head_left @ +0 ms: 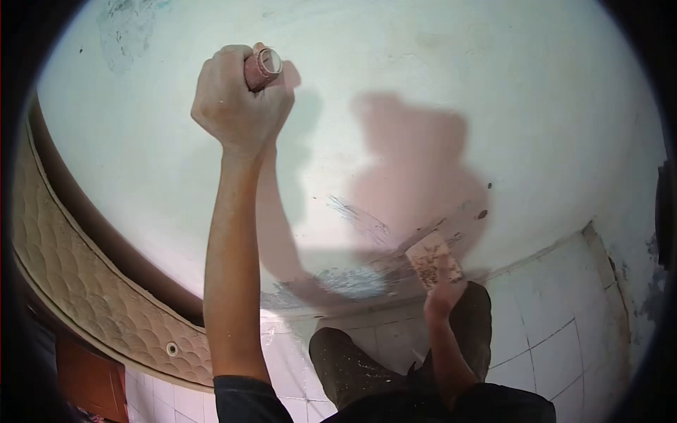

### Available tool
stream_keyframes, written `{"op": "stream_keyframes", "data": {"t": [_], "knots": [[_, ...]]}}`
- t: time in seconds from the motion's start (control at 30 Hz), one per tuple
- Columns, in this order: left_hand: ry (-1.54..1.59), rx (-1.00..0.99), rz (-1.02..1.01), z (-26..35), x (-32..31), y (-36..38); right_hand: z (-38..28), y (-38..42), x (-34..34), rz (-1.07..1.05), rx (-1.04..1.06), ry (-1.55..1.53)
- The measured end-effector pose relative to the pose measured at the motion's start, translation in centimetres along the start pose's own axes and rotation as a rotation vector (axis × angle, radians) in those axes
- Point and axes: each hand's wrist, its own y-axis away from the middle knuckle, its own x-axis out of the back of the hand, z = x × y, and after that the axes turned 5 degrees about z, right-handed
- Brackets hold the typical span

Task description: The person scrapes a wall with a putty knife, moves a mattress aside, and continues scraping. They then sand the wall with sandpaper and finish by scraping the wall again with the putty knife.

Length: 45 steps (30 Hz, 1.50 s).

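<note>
My left hand (243,99) is raised near the upper part of a pale wall (338,162), its fingers wrapped round a reddish rolled tube (261,70) with a whitish inside. Lower right, my right hand (444,289) holds a flat, light rectangular piece (429,262) with brown smudges, thumb lying on its face. The piece is near the grey, scraped strip at the wall's base; whether it touches the wall is unclear. Shadows of my arm and head fall on the wall.
A quilted beige mattress (84,282) stands along the left side. White tiles (543,310) run below the wall on the right. A brown-orange object (92,377) is at the lower left. My knees in dark trousers (352,363) are close to the wall's base.
</note>
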Motion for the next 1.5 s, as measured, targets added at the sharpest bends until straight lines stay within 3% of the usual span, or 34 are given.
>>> {"op": "stream_keyframes", "data": {"t": [0.03, 0.07, 0.13, 0.23, 0.3, 0.37, 0.5, 0.57, 0.67, 0.77, 0.9, 0.97, 1.4, 1.5], "knots": [[0.012, 0.009, -0.012, 0.1, 0.0, 0.0, 2.7, -0.3, 0.6, 0.118, -0.035, 0.104], [-0.035, 0.063, -0.089, 0.6, 0.4, -0.1, 2.9, 0.0, 0.7, 0.059, 0.019, 0.149], [-0.020, 0.077, -0.058, 0.7, 0.2, -0.1, 2.4, 0.6, 0.3, -0.017, 0.095, 0.188], [-0.028, -0.002, -0.010, 0.1, 0.1, -0.1, 0.2, 1.1, -0.1, -0.085, -0.030, -0.017], [-0.066, 0.051, -0.045, 0.1, 0.4, -0.1, -0.1, 0.7, 0.4, -0.001, -0.092, -0.259], [-0.042, 0.042, -0.007, 0.4, 0.2, 0.1, 1.5, -0.3, 1.3, 0.016, 0.026, -0.113], [-0.038, 0.093, -0.070, 0.4, 0.5, 0.2, 0.5, -0.8, 0.8, 0.221, -0.072, 0.087], [-0.034, 0.049, -0.023, -0.1, 0.2, 0.0, -2.1, -0.1, 0.0, -0.047, -0.070, -0.115], [-0.021, 0.035, -0.005, 0.5, 0.1, -0.1, -1.5, -0.3, -0.1, -0.068, -0.046, -0.147], [-0.059, 0.063, -0.043, 0.5, 0.2, 0.0, 3.7, -1.5, 1.9, -0.026, -0.051, 0.023], [-0.055, -0.009, -0.014, -0.4, -0.2, 0.3, 2.7, -0.2, 1.0, -0.038, -0.108, -0.008], [-0.078, -0.059, -0.007, -0.5, -0.2, 0.4, 5.7, -0.3, 1.9, 0.031, -0.070, 0.167], [-0.059, -0.041, -0.022, -0.7, -0.3, 0.4, 3.8, -0.5, 0.9, -0.111, -0.164, -0.026], [-0.068, -0.029, -0.011, -0.3, -0.4, 0.3, 1.8, 0.0, -0.6, -0.257, -0.131, -0.075]]}}
